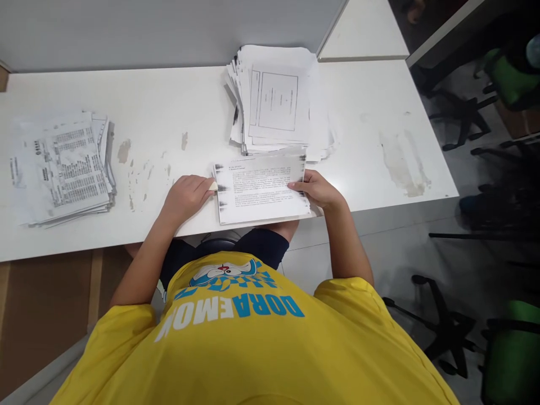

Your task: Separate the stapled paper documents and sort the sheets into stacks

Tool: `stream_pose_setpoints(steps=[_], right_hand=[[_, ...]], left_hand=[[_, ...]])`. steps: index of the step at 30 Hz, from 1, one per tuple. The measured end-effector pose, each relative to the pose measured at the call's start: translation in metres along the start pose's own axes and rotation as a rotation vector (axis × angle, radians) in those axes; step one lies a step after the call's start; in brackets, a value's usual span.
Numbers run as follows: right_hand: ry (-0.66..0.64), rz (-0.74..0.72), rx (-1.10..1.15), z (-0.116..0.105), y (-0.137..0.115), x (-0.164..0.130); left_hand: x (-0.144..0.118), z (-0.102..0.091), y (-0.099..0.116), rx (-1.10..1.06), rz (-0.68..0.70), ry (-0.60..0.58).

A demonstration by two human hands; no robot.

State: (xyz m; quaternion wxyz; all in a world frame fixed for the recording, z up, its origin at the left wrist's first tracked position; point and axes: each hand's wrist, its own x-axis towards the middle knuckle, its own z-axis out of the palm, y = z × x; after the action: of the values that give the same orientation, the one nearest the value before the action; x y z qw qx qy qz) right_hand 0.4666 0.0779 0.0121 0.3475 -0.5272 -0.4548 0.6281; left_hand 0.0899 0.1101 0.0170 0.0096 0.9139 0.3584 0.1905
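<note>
A printed sheet (261, 191) lies before me at the front edge of the table, apparently on top of a thin stack. Dark smudges run down its left edge and show at its upper right. My right hand (318, 188) grips its right edge, thumb on top and fingers beneath. At the left edge, my left hand (188, 197) is closed, with a small cream-coloured piece (214, 186) showing at its fingertips; I cannot make out exactly what it is. Just behind the sheet stands a thick, uneven pile of papers (278, 101), a framed print on its top page.
Another stack of printed papers (71, 169) lies at the left of the white table (169, 112). Worn patches mark the tabletop. A grey partition (169, 34) rises along the back. Wheeled chairs (447, 326) stand on the floor at right.
</note>
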Motion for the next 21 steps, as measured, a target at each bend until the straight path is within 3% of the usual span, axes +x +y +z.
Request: stream_pose_setpoints(steps=[13,21], right_hand=[[0.011,0.020,-0.032,0.011,0.004,-0.014],[-0.001,0.030,-0.044,0.016,0.002,-0.016]], left_hand=[[-0.002,0.009,-0.002,0.052,0.041,0.078],[-0.002,0.008,0.001,-0.061,-0.038,0.028]])
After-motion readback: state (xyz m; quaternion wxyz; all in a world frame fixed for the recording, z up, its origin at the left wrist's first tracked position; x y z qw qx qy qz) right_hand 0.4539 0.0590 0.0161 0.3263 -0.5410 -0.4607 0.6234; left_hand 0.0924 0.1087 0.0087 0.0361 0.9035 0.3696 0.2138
